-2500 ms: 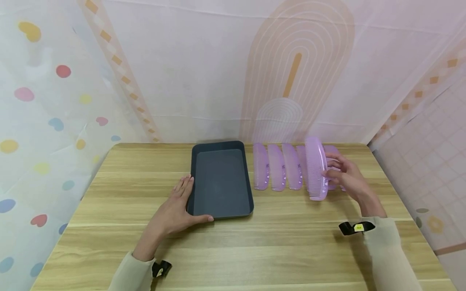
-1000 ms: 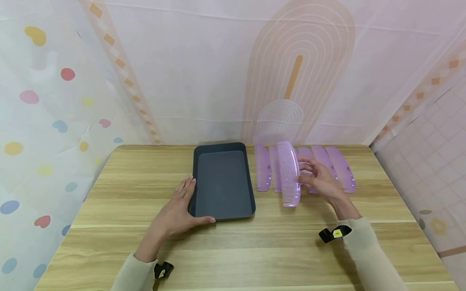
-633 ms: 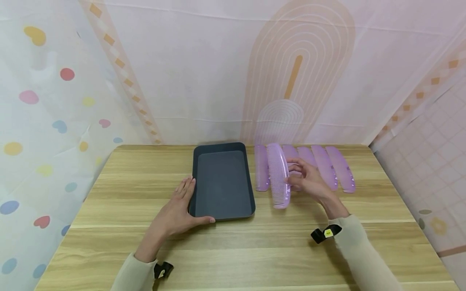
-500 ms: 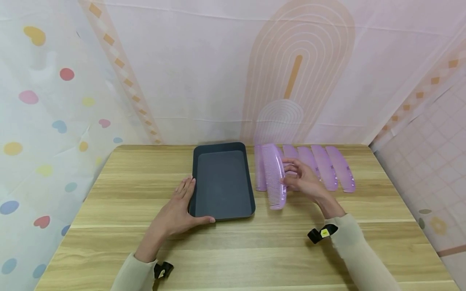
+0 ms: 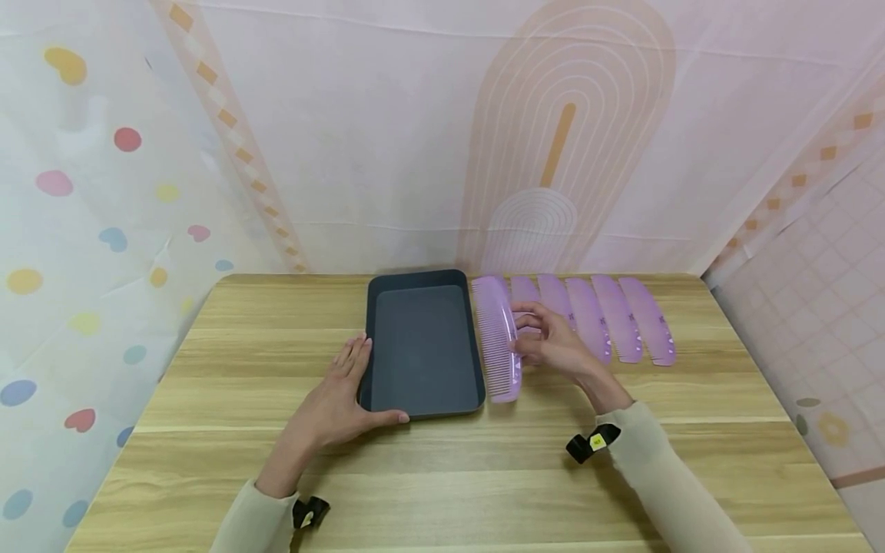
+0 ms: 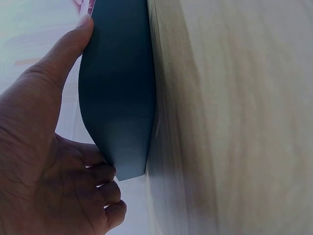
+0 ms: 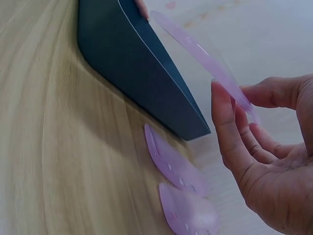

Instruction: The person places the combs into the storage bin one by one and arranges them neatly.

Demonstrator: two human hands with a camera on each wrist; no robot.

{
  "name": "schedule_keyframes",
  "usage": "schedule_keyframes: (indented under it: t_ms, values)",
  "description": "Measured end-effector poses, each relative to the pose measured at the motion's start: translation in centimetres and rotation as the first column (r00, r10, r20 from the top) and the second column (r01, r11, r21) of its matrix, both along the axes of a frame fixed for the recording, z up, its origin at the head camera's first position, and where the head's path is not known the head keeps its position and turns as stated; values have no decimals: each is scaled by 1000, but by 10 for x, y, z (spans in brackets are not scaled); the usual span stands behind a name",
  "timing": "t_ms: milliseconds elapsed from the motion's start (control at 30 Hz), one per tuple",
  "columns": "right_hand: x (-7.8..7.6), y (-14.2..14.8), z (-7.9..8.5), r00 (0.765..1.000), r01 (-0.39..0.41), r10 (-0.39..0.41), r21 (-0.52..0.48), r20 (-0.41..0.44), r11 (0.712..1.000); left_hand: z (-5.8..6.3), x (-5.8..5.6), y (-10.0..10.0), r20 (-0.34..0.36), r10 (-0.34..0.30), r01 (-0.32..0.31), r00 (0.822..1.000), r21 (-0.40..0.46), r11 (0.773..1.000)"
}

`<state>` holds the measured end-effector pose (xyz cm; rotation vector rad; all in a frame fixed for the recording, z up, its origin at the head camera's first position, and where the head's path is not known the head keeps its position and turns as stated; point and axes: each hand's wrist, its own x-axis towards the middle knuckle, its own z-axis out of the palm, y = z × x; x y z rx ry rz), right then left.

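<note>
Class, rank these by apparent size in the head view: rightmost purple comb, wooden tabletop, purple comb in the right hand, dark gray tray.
1. Wooden tabletop
2. Dark gray tray
3. Held purple comb
4. Rightmost purple comb
Number 3 is nearer the camera, so its true size against 4 is unsure.

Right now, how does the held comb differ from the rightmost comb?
The held comb is raised in the right grip; the rightmost comb lies on the table. The held comb is near the tray; the rightmost comb is farthest from it. Both are purple, curved and fine-toothed.
</note>
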<state>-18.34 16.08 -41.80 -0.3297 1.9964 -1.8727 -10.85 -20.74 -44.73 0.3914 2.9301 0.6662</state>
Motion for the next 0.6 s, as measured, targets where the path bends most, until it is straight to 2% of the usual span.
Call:
schedule_keyframes:
  t_ms: [300, 600]
  values:
    - [-2, -18, -1, 1000, -12, 13, -39, 15, 999, 0, 0, 0, 0, -1, 1, 1000, -1, 1000]
    - [-6, -36, 0, 999, -10, 11, 23, -46, 1000, 2, -1, 1, 0, 0, 0, 1000, 1, 1000]
